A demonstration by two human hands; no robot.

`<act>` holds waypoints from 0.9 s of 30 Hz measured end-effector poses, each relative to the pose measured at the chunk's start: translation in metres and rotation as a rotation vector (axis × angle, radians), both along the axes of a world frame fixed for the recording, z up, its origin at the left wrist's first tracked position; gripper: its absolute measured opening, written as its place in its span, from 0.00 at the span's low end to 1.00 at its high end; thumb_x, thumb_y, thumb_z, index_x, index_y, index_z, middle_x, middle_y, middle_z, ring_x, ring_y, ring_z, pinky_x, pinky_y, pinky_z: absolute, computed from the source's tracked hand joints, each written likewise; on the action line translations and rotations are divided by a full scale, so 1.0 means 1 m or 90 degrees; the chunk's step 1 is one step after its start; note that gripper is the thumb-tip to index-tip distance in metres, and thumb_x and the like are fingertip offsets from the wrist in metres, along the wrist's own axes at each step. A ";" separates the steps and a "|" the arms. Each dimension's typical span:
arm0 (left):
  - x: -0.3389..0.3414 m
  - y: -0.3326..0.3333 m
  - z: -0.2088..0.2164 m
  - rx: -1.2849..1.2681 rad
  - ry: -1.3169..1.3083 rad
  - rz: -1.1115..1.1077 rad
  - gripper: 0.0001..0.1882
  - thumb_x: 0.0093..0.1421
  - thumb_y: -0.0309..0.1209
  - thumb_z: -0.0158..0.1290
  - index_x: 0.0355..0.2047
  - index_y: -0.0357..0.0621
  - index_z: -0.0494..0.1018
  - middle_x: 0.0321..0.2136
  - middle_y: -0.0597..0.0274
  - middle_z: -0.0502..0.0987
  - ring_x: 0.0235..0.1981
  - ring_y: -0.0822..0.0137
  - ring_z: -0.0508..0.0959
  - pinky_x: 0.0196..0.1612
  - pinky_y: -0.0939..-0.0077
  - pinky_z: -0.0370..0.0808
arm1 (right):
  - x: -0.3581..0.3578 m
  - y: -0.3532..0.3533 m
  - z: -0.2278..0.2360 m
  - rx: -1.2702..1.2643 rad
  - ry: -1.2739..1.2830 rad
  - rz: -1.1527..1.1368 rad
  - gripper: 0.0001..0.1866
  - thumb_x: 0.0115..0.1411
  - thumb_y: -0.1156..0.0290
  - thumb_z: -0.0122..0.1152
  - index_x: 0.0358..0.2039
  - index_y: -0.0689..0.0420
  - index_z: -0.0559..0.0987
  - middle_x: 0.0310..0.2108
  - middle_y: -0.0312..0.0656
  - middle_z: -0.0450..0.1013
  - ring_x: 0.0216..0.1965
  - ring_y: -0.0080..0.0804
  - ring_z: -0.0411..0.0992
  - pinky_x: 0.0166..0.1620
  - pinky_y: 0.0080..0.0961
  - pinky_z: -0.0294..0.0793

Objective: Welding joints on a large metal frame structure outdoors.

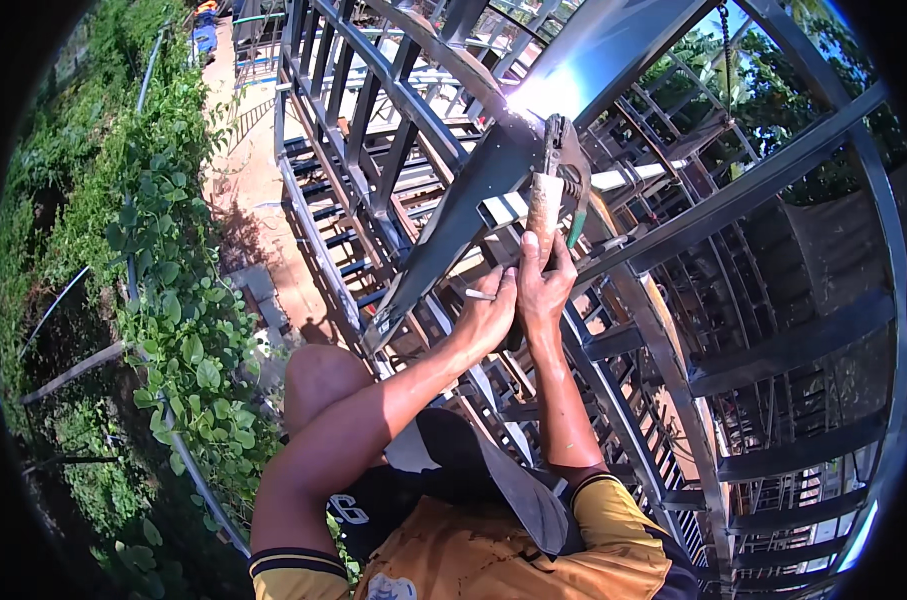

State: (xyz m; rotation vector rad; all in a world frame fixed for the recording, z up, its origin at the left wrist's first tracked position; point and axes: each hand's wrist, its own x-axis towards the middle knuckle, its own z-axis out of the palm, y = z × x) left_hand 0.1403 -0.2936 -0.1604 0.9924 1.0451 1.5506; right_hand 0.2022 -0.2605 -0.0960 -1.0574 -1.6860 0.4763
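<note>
My right hand (546, 280) is closed round the worn, pale handle of a welding electrode holder (545, 200), whose jaws point up and away from me. Just past the jaws a bright welding arc (551, 95) glares and throws small sparks; its glare hides the electrode tip and the joint. The arc burns at a wide dark steel beam (463, 215) that slopes from lower left to upper right. Against my right wrist, my left hand (488, 318) is closed with a short pale rod (480, 295) sticking out of its fingers.
Steel framing with railings (368, 110) stands ahead and left. On the right, a curved dark steel frame (803, 350) with crossbars rises. A chain (725, 50) hangs at the upper right. Leafy vines (178, 260) cover the left side, beside a sandy path (248, 160) far below.
</note>
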 end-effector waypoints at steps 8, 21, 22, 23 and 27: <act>-0.002 -0.006 0.011 0.004 -0.022 -0.001 0.21 0.67 0.35 0.35 0.48 0.27 0.65 0.44 0.49 0.72 0.48 0.65 0.69 0.52 0.72 0.64 | 0.002 0.003 -0.001 -0.013 0.012 0.020 0.21 0.59 0.60 0.57 0.38 0.70 0.73 0.23 0.41 0.71 0.25 0.25 0.65 0.29 0.24 0.66; -0.001 0.000 0.001 -0.007 0.014 0.012 0.19 0.67 0.35 0.35 0.45 0.29 0.67 0.41 0.50 0.72 0.44 0.66 0.69 0.49 0.71 0.65 | -0.001 0.001 0.001 -0.024 -0.005 0.008 0.28 0.59 0.58 0.57 0.44 0.75 0.71 0.29 0.50 0.74 0.31 0.30 0.69 0.36 0.26 0.70; -0.001 0.002 0.001 -0.011 0.012 0.014 0.20 0.67 0.35 0.35 0.46 0.29 0.66 0.41 0.49 0.72 0.45 0.65 0.70 0.50 0.71 0.64 | 0.000 0.001 0.001 -0.024 -0.005 0.008 0.28 0.59 0.58 0.57 0.44 0.75 0.71 0.29 0.50 0.74 0.31 0.30 0.69 0.36 0.26 0.70; -0.001 0.002 0.000 -0.015 0.009 0.017 0.20 0.67 0.35 0.35 0.47 0.29 0.66 0.42 0.48 0.72 0.46 0.64 0.70 0.51 0.71 0.64 | 0.000 0.001 0.000 -0.019 -0.003 0.005 0.27 0.59 0.58 0.57 0.44 0.74 0.71 0.29 0.49 0.74 0.31 0.30 0.69 0.36 0.26 0.70; 0.002 -0.002 0.001 -0.053 0.090 0.072 0.22 0.67 0.37 0.35 0.50 0.27 0.64 0.45 0.45 0.71 0.49 0.61 0.69 0.53 0.70 0.63 | 0.001 0.002 -0.003 0.005 0.007 -0.001 0.25 0.58 0.60 0.58 0.43 0.72 0.72 0.29 0.49 0.74 0.30 0.30 0.71 0.35 0.27 0.70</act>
